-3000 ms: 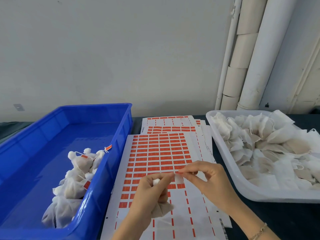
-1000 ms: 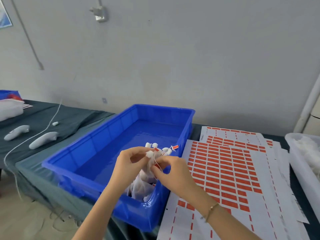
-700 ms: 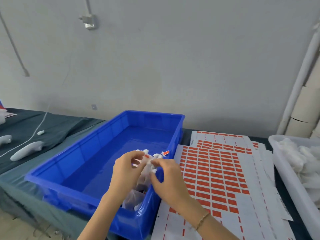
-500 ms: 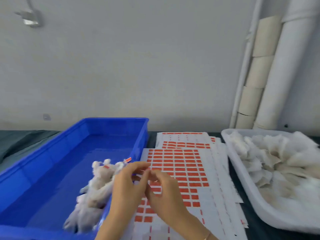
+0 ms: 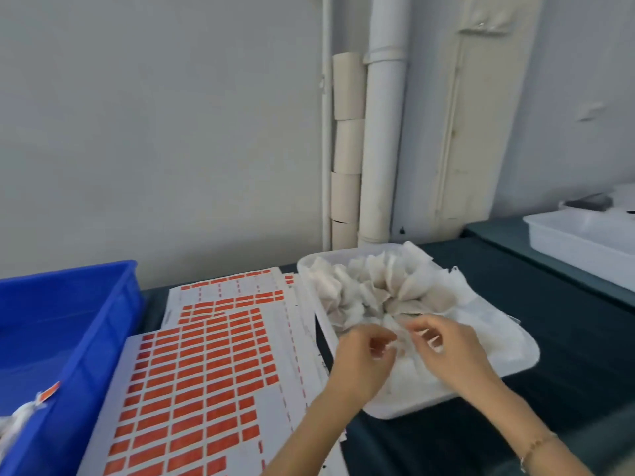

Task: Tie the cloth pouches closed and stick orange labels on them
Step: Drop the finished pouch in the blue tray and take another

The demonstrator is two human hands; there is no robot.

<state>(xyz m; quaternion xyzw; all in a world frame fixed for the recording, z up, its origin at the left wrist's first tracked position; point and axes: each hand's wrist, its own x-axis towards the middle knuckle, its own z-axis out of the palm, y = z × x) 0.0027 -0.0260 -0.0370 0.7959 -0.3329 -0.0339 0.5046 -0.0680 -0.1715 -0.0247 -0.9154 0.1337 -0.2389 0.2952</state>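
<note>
A white tray (image 5: 412,405) right of centre holds a heap of untied white cloth pouches (image 5: 374,286). My left hand (image 5: 362,364) and my right hand (image 5: 450,350) hover over the tray's near half, fingers pinched on one cloth pouch (image 5: 398,333) between them; motion blur hides the exact grip. Sheets of orange labels (image 5: 206,365) lie flat between the tray and a blue bin (image 5: 89,334). In the bin's near corner a tied pouch (image 5: 17,417) carries an orange label (image 5: 49,393).
A second white tray (image 5: 577,242) stands at the far right on the dark green table cover (image 5: 549,321). White pipes and cardboard tubes (image 5: 381,149) run up the wall behind the pouch tray.
Both hands have left the blue bin, where the labelled pouch now lies, and crossed right over the label sheets to the white tray. My view has swung right with them.
</note>
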